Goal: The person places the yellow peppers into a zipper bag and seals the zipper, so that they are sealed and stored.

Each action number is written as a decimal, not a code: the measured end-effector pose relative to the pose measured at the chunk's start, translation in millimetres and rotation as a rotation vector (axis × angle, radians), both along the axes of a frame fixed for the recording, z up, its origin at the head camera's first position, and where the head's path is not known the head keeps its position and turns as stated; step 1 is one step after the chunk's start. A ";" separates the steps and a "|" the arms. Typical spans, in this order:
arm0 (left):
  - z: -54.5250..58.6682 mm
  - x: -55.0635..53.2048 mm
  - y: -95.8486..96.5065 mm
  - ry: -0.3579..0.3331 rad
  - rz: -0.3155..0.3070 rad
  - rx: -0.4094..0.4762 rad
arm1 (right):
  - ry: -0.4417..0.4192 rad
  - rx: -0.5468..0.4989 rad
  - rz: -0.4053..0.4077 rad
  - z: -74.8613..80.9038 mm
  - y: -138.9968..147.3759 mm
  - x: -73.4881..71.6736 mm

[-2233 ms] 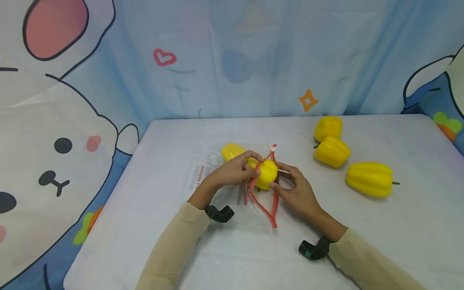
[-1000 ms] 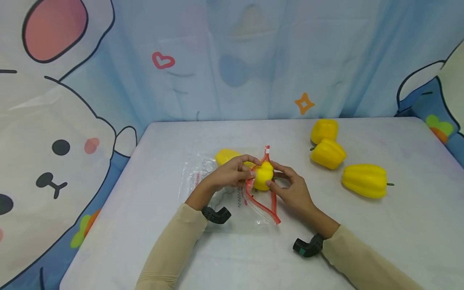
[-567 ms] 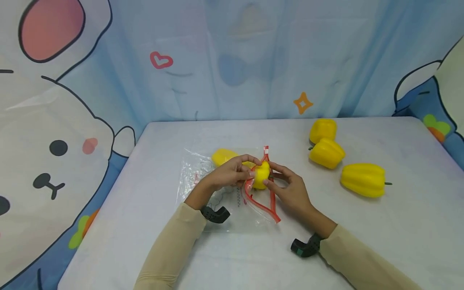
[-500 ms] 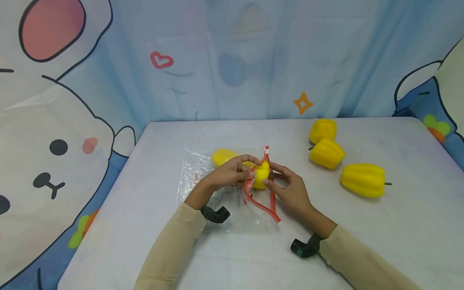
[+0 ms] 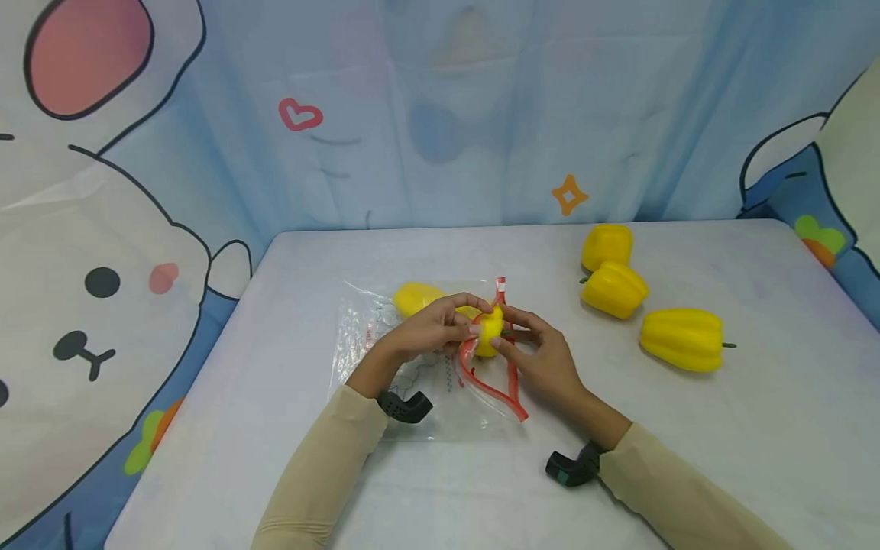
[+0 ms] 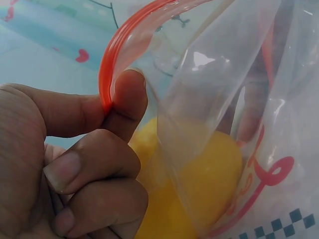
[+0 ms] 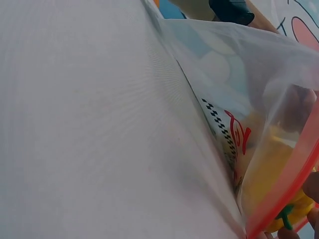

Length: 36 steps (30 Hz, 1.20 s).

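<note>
At the mouth of a clear bag (image 5: 440,420), a yellow pepper (image 5: 490,336) is held by the fingertips of the right hand (image 5: 546,367), its green stem turned outward, while the bag's red edge (image 5: 491,391) is pinched between thumb and finger of the left hand (image 5: 429,332). Beyond that hand, another pepper (image 5: 415,298) is seen within the bag's outline. Farther right, three loose peppers (image 5: 682,340) are spread on the white table (image 5: 241,458), backed by a printed blue curtain (image 5: 440,183).
</note>
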<state>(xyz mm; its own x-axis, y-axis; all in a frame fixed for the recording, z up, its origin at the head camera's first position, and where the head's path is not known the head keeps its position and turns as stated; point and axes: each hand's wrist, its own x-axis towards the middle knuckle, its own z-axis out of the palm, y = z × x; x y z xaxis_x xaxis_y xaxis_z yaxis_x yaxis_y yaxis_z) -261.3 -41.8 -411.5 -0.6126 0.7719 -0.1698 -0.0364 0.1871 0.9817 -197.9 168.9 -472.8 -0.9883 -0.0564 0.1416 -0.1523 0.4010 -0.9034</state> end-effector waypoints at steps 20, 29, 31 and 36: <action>-0.5 1.2 1.3 0.005 -0.030 0.023 | -0.076 0.035 -0.007 4.5 -4.7 1.4; -1.5 -2.2 0.6 0.022 -0.012 0.007 | -0.166 0.033 0.036 21.0 6.1 2.3; -1.0 -1.9 0.7 0.025 -0.002 -0.010 | -0.169 0.022 0.045 26.9 11.1 3.6; 0.4 -1.8 0.6 0.047 0.024 -0.057 | -0.088 0.109 0.088 44.4 31.3 14.0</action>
<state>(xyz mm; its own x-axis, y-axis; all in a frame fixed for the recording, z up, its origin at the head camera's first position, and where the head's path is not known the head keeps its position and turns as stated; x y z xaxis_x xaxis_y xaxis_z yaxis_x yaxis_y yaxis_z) -263.1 -41.2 -411.1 -0.6389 0.7470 -0.1838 0.0045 0.2425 0.9701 -183.9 200.2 -428.4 -0.9872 -0.1536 0.0430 -0.1134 0.4858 -0.8667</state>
